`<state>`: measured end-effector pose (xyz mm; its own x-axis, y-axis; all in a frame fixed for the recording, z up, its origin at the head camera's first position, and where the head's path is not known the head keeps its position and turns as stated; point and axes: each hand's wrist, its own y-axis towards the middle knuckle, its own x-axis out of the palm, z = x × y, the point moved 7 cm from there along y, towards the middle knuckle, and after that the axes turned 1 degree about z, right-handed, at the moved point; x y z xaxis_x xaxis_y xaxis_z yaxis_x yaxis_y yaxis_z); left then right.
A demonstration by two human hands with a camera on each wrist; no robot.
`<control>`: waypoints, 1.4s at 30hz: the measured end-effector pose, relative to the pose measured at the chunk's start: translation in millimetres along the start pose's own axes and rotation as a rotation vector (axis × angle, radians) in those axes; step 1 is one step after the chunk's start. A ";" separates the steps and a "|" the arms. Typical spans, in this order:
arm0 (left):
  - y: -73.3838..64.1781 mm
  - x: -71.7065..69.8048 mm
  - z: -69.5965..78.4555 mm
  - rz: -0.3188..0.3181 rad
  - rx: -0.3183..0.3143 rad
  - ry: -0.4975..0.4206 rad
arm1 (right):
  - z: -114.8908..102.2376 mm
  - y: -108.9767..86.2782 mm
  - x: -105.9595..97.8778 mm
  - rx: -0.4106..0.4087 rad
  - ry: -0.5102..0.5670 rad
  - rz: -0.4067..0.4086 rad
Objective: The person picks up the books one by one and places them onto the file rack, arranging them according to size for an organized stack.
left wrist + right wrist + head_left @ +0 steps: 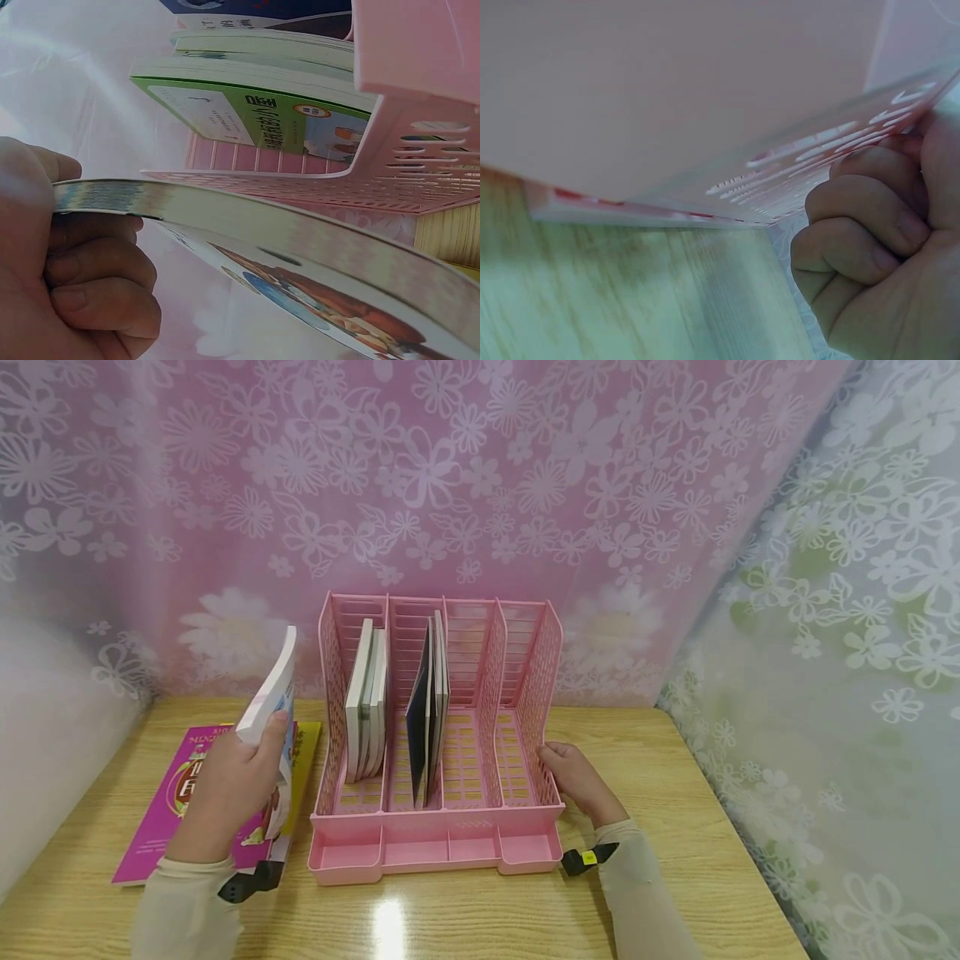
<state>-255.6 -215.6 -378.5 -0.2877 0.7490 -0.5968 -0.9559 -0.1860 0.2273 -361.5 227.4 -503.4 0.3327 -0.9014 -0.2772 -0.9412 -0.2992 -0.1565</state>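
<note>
My left hand (236, 785) grips a thick white-edged paperback book (270, 687) by its near end, holding it up to the left of a pink desktop file rack (435, 818). The left wrist view shows the thumb and curled fingers round the bent book (300, 225), with a colourful picture on its cover. On the rack's right side, my right hand (579, 778) grips the perforated side wall (840, 146), fingers curled in the right wrist view. Several books (367, 706) stand in the leftmost compartment, a green-covered one (247, 120) outermost. Thin, dark-covered books (429, 718) lean in the second compartment.
Left of the rack, a magenta book (153, 827) and a yellow one (306, 760) lie on the wooden table (450, 927). Shallow pink trays (416, 852) run along the rack's front. A flowered pink curtain (480, 485) hangs behind, and a pale flowered one (840, 693) at right.
</note>
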 end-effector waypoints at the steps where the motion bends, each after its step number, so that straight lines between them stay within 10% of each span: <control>1: -0.2 -0.1 0.9 0.001 0.004 0.006 | 2.7 1.1 -0.8 -0.002 0.001 0.005; 24: -3.8 8.6 0.3 -0.036 -0.050 0.038 | -13.8 -1.9 -4.6 -0.069 -0.165 0.056; 32: 2.2 22.5 13.7 -0.008 0.071 0.176 | -10.6 0.0 -5.7 -0.069 -0.169 0.094; 42: 1.6 22.4 12.2 -0.014 0.036 0.155 | -7.8 -0.4 -5.7 -0.076 -0.164 0.105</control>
<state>-262.8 -191.4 -382.1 -0.2829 0.6436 -0.7111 -0.9579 -0.1513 0.2441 -363.5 230.3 -494.4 0.2316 -0.8678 -0.4396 -0.9709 -0.2345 -0.0486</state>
